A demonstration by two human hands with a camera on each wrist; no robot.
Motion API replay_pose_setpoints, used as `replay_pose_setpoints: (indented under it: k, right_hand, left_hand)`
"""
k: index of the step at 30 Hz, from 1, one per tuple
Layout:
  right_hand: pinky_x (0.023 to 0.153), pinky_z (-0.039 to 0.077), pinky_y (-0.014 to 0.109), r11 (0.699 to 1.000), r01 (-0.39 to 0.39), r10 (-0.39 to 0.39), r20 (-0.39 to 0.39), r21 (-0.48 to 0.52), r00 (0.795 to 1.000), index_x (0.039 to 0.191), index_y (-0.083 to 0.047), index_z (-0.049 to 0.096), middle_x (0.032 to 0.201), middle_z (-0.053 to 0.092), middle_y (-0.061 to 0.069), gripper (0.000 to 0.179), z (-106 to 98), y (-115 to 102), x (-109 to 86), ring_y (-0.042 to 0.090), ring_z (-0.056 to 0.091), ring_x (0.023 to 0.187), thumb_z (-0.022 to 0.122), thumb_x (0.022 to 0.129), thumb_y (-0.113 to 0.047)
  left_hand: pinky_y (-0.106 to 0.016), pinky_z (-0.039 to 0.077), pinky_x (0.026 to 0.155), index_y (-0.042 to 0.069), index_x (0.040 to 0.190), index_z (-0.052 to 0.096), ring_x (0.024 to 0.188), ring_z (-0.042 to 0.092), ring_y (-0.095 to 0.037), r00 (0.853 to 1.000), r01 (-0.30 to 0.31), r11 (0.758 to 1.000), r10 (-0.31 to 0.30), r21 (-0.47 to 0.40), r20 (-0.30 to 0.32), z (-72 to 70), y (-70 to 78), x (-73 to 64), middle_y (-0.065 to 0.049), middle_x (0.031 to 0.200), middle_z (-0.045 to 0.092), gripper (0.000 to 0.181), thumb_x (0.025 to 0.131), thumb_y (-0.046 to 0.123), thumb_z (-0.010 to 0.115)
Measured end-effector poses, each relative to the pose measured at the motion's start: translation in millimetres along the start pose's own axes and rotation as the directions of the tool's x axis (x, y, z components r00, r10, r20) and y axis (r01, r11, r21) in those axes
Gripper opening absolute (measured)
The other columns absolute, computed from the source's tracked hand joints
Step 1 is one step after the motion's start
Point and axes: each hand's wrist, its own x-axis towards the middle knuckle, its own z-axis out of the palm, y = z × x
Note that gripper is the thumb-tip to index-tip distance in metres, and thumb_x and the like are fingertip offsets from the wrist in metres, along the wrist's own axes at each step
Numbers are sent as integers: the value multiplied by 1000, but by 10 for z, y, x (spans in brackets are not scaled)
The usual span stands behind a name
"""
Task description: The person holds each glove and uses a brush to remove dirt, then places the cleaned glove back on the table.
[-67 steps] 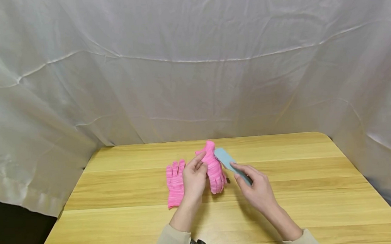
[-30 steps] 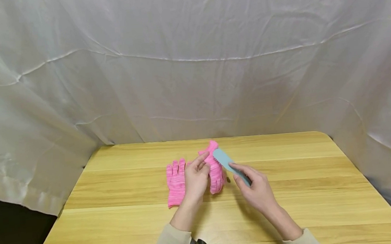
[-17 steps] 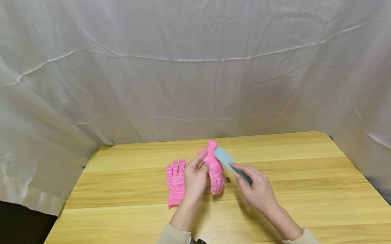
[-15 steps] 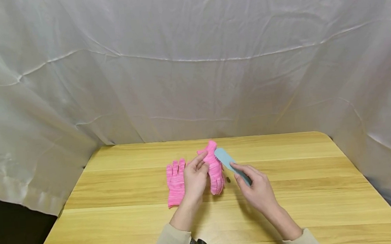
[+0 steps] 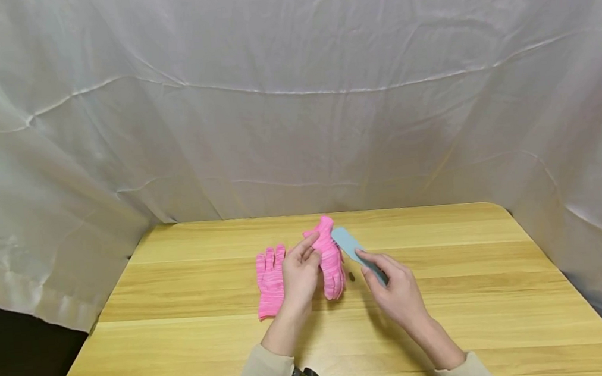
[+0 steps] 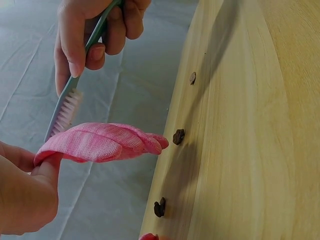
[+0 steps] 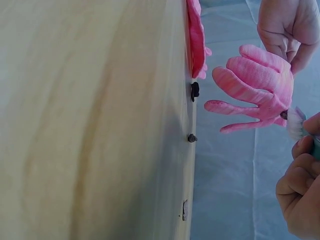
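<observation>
My left hand [image 5: 300,274] pinches a pink knitted glove [image 5: 331,266] near its cuff, and the glove's fingers hang down above the table. A light blue-green brush [image 5: 350,246] is gripped by the handle in my right hand [image 5: 395,287]. Its pale bristles [image 6: 67,112] face the glove and lie against or very near its side. In the right wrist view a dark lump [image 7: 284,114] shows on the glove, right at the bristles. A second pink glove [image 5: 271,286] lies flat on the table to the left, partly behind my left hand.
Several small dark bits lie on the wooden table [image 5: 453,330], among them a dark crumb [image 6: 179,136], another dark crumb [image 6: 159,207] and a flatter brown piece [image 6: 192,78]. Grey cloth [image 5: 297,140] hangs behind the table and along its sides.
The brush shifts slightly back and forth beside the held glove; now its head sits a little farther right than one second ago. The held glove sways slightly. The glove on the table stays put.
</observation>
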Motion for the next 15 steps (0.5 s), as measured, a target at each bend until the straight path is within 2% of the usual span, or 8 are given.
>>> replay_pose_setpoints:
  k: [5,11,15]
  right_hand:
    - [80,62,52,1000,-11,11,-2,4,1000,124,-10,76,116,76,7,35,3,2,1,22,71,101,73,91,3]
    - [80,61,54,1000,-27,27,4,7,1000,124,-10,76,116,76,7,35,2,5,0,23,71,102,73,92,2]
    - [80,61,53,999,-36,36,4,3,999,124,-10,76,116,76,7,35,1,4,-1,23,71,101,73,92,2]
  left_hand:
    - [-28,57,94,4,134,69,125,59,-28,1000,-12,1000,12,-5,2,0,-9,6,-19,146,59,41,95,-5,57]
    - [-29,56,99,4,133,69,129,57,-29,1000,-15,1000,15,-8,0,-3,-17,14,-18,147,58,41,95,-5,57]
    - [-25,57,93,3,133,69,125,58,-28,1000,-12,1000,12,-14,-5,-7,-19,10,-19,146,58,40,96,-6,57]
